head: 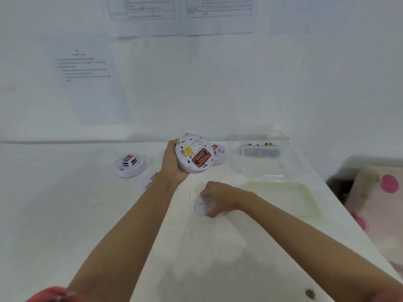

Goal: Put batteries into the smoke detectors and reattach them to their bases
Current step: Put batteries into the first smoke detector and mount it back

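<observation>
My left hand (174,162) grips a round white smoke detector (194,153) above the table, its back turned toward me, showing a yellow label and red batteries in the compartment. My right hand (214,198) is curled on a flat white round base (201,207) lying on the table in front of it. A second detector (130,165) sits face up at the left. A third detector (219,153) is partly hidden behind the held one. Another white piece (149,180) peeks out from behind my left forearm.
A clear plastic box (261,150) holding several batteries stands at the back right. Its green-rimmed lid (309,201) lies nearer me on the right. The white table (87,214) ends at the right, beside a pink-spotted fabric (381,192). Papers hang on the wall behind.
</observation>
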The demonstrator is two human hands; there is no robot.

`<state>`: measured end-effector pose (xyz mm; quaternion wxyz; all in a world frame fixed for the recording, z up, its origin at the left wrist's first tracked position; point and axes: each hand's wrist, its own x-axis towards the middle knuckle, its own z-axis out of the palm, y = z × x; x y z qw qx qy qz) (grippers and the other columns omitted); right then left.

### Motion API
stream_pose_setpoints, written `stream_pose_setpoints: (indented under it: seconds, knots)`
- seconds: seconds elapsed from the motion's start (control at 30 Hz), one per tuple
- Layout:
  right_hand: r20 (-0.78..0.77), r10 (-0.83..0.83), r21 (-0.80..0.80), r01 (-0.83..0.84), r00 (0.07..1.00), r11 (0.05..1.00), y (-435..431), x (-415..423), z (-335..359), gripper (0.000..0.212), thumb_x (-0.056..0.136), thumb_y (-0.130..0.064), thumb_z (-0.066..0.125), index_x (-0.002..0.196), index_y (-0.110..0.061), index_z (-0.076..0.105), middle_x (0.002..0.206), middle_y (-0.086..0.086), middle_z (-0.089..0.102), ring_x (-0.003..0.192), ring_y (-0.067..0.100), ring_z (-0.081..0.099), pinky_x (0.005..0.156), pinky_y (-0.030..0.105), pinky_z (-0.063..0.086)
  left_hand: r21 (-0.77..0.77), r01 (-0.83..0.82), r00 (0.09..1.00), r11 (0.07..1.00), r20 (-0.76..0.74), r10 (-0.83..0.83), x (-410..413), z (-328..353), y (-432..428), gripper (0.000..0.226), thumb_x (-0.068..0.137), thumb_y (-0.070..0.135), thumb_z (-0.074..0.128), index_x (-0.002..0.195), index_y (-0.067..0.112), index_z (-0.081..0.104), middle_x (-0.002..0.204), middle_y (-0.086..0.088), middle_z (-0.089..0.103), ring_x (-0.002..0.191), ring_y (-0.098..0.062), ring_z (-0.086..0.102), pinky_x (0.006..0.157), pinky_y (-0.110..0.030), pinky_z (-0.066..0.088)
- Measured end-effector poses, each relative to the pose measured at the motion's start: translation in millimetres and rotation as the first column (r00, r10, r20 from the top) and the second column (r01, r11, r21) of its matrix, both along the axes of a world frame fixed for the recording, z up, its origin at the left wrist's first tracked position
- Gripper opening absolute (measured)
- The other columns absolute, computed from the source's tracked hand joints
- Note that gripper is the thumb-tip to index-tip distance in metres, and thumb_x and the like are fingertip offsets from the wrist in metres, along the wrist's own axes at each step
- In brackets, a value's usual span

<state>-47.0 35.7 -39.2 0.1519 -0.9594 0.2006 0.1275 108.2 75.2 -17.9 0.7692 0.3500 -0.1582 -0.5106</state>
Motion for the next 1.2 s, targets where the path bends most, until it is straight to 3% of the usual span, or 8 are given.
stream_pose_setpoints:
  seconds: [0.07, 0.13, 0.3, 0.5, 0.7, 0.8, 1.1, 1.2]
  knots:
    - [0.02, -0.153, 0.041, 0.152, 0.988, 0.988, -5.8, -6.7, 12.1, 0.057, 0.08, -0.029, 0.069, 0.131, -0.012, 0.048, 0.128, 0.004, 0.047, 0.121, 0.021, 0.045, 0.1, 0.032, 0.038, 0.011, 0.011, 1.0, 1.0, -0.009, -0.011, -1.0, -3.5, -2.2, 0.026, 0.092, 0.029, 0.038, 0.092, 0.02, 0.063, 0.106, -0.01, 0.064, 0.101, -0.03, 0.057, 0.096, -0.05, 0.042]
    - [0.225, -0.322, 0.005, 0.329, 0.92, 0.944, -14.2, -15.0, 35.1, 0.037, 0.086, -0.02, 0.06, 0.12, -0.008, 0.058, 0.127, 0.007, 0.056, 0.116, 0.024, 0.053, 0.099, 0.033, 0.044, -0.01, 0.029, 1.0, 1.0, -0.004, -0.029, -4.9, -2.2, -5.4, 0.026, 0.092, 0.029, 0.038, 0.093, 0.02, 0.062, 0.107, -0.01, 0.063, 0.102, -0.03, 0.057, 0.098, -0.051, 0.039]
    - [0.672, -0.518, 0.229, 0.517, 0.529, 0.825, -21.1, -28.7, 75.5, 0.029, 0.09, -0.017, 0.054, 0.115, -0.005, 0.062, 0.117, 0.011, 0.06, 0.109, 0.023, 0.054, 0.093, 0.029, 0.038, -0.073, 0.05, 0.999, 0.996, -0.003, -0.05, -24.5, 6.1, -24.7, 0.026, 0.094, 0.031, 0.039, 0.098, 0.014, 0.059, 0.111, -0.014, 0.059, 0.101, -0.03, 0.055, 0.098, -0.047, 0.041]
    - [0.664, -0.528, 0.286, 0.473, 0.53, 0.833, -37.0, -31.7, 60.1, 0.031, 0.084, -0.034, 0.064, 0.093, -0.005, 0.068, 0.084, 0.008, 0.046, 0.066, 0.017, 0.042, 0.05, 0.017, 0.025, -0.124, 0.013, 0.995, 0.992, -0.1, -0.026, -68.1, 12.9, -51.8, 0.022, 0.096, 0.029, 0.04, 0.102, 0.021, 0.06, 0.096, -0.011, 0.065, 0.085, -0.029, 0.062, 0.077, -0.039, 0.051]
    - [0.657, -0.548, 0.33, 0.455, 0.519, 0.827, -79.8, -56.6, 48.1, 0.033, 0.079, -0.038, 0.069, 0.1, -0.013, 0.07, 0.095, 0.011, 0.057, 0.079, 0.012, 0.046, 0.058, 0.011, 0.028, -0.078, -0.041, 0.997, 0.996, -0.069, 0.036, -98.2, 8.4, -87.4, 0.026, 0.092, 0.032, 0.044, 0.106, 0.014, 0.056, 0.093, -0.008, 0.062, 0.077, -0.023, 0.062, 0.066, -0.029, 0.053]
    - [0.627, -0.583, 0.405, 0.423, 0.516, 0.81, -105.8, -66.5, 42.5, 0.046, 0.072, -0.038, 0.076, 0.11, -0.013, 0.067, 0.108, 0.009, 0.064, 0.082, 0.012, 0.05, 0.072, 0.018, 0.038, -0.029, -0.108, 0.994, 0.994, 0.0, 0.108, -114.7, 4.1, -103.8, 0.028, 0.091, 0.033, 0.045, 0.079, 0.013, 0.06, 0.075, -0.004, 0.061, 0.063, -0.018, 0.061, 0.057, -0.024, 0.052]
    - [0.532, -0.482, 0.472, 0.228, 0.696, 0.851, -150.2, -76.1, 44.4, 0.03, 0.069, -0.021, 0.082, 0.094, -0.01, 0.069, 0.101, 0.011, 0.07, 0.084, 0.027, 0.065, 0.081, 0.039, 0.053, 0.058, -0.282, 0.959, 0.958, 0.015, 0.282, -128.7, -2.6, -121.0, 0.02, 0.092, 0.028, 0.047, 0.084, 0.011, 0.053, 0.077, -0.007, 0.053, 0.058, -0.019, 0.058, 0.05, -0.022, 0.05]
    - [0.521, -0.453, 0.474, 0.196, 0.723, 0.858, -155.8, -71.3, 47.9, 0.026, 0.068, -0.02, 0.082, 0.09, -0.013, 0.07, 0.093, 0.008, 0.068, 0.079, 0.025, 0.062, 0.075, 0.032, 0.049, 0.074, -0.314, 0.949, 0.946, 0.02, 0.314, -124.6, -2.0, -122.6, 0.019, 0.092, 0.027, 0.045, 0.077, 0.015, 0.05, 0.074, -0.004, 0.05, 0.058, -0.018, 0.055, 0.05, -0.021, 0.048]
